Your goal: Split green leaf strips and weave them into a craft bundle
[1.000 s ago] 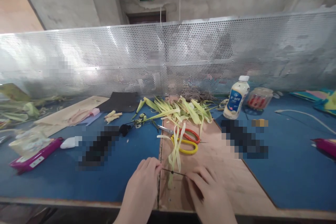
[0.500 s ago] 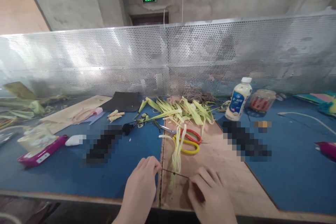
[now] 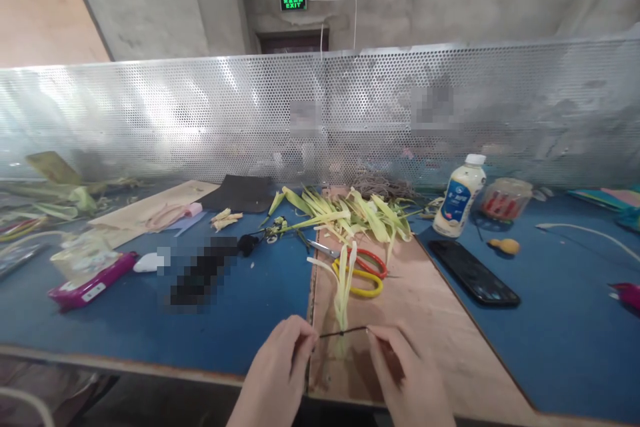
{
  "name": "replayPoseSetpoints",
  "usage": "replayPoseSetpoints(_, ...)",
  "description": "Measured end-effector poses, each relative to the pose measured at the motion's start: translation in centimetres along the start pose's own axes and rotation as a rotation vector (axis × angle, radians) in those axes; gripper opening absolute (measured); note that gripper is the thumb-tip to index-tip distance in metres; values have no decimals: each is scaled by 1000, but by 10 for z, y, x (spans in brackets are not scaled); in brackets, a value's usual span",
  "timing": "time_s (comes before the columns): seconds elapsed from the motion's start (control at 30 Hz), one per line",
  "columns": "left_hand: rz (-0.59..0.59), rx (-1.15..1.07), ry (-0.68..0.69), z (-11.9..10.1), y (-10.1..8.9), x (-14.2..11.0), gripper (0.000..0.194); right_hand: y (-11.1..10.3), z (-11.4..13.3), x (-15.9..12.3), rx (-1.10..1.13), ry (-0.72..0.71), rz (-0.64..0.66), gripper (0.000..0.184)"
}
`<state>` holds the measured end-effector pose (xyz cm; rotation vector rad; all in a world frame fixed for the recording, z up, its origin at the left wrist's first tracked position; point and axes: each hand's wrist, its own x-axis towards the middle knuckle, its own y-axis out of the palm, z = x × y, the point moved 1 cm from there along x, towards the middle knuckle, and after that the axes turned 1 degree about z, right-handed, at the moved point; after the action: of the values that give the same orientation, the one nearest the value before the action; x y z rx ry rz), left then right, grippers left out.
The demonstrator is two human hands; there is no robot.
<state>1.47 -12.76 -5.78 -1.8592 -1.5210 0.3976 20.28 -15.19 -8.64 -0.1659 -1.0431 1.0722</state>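
A thin dark cord [image 3: 354, 330] stretches between my two hands, with a small knot around the lower end of a bundle of pale corn husk strips [image 3: 344, 287]. My left hand [image 3: 284, 360] pinches the cord's left end. At the other end, my right hand [image 3: 403, 363] pinches it between thumb and forefinger. The bundle lies on the bare wooden strip of the table, its tips over the scissors [image 3: 367, 283], which have one red and one yellow handle. Behind them spreads a heap of green-yellow husks [image 3: 370, 213].
To the right stand a white-capped bottle [image 3: 459, 197] and a clear jar [image 3: 506, 200], with a black phone [image 3: 475, 273] and a small gourd-shaped item [image 3: 505, 246] before them. A purple power strip [image 3: 95, 283] lies left. A perforated metal screen [image 3: 225, 120] closes off the back.
The cord, slanting down to the right before, now rises slightly toward my right hand. Both hands still pinch its ends. The whole view has shifted a little.
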Motion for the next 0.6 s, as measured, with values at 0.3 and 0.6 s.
replayPoseSetpoints(0.3,150,-940,-127,-18,3,0,28,-9,20,9,1133,764,210,24)
replayPoseSetpoints(0.6,-7,-1636,-228,-29,18,13,20,9,13,17,1825,811,260,19)
